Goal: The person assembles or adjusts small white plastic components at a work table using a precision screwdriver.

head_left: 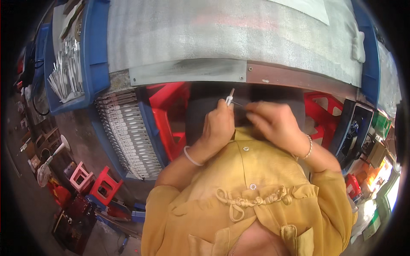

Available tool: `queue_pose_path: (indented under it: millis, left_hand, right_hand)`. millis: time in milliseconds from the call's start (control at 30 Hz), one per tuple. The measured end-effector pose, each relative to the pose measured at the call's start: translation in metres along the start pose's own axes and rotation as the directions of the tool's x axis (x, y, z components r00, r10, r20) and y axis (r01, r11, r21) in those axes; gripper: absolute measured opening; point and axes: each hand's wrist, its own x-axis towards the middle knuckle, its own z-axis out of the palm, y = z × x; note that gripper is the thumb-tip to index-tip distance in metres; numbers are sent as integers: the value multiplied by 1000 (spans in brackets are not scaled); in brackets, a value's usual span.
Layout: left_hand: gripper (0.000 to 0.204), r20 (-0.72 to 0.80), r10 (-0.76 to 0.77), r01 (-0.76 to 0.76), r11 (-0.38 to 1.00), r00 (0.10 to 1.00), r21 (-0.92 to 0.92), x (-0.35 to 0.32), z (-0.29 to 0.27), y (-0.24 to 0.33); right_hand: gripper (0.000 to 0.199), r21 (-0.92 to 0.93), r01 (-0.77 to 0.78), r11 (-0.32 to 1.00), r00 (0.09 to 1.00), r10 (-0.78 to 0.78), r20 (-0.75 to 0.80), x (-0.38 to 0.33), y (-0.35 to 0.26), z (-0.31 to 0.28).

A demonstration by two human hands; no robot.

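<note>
My left hand point(218, 123) is closed around a small, slim white and silver piece point(229, 100), which stands up out of the fist with a brownish tip. Its lower part is hidden in the fingers. Close on the right, my right hand point(276, 121) is smeared by motion, its fingers curled in. A thin dark rod point(238, 104) runs from its fingertips to the white piece; whether the two touch I cannot tell. Both hands are over my lap, just on the near side of the workbench edge point(188, 71).
Foam sheeting point(230, 36) covers the bench. A blue crate point(98, 64) at the left holds slender metal strips point(66, 72); below it, silver pieces point(132, 132) are stacked in rows. Red stools point(166, 111) flank my lap. A dark-lined blue bin point(352, 132) stands at the right.
</note>
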Motion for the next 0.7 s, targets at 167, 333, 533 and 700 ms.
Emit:
queue_pose_path:
  millis: [167,333,533,700]
  left_hand:
    - [15,30,-51,54,992,998,-112,-1,-4,-1]
    - [15,-11,0,0,1000,1000,27,5,-1,-4]
    - [15,-18,30,-31,998,999,-58,4,0,-14]
    - [21,186,-142,222,807,972,-547,-4,-13,-7]
  right_hand:
    - [27,-433,-24,901,866,235,442,19,-34,-21]
    - [27,275,-485,830,873,440,211,11,-10,-4]
    - [25,464,-801,378,586,654,479,21,-9,-9]
    - [26,91,-316,944,929,289,232,13,-34,-26]
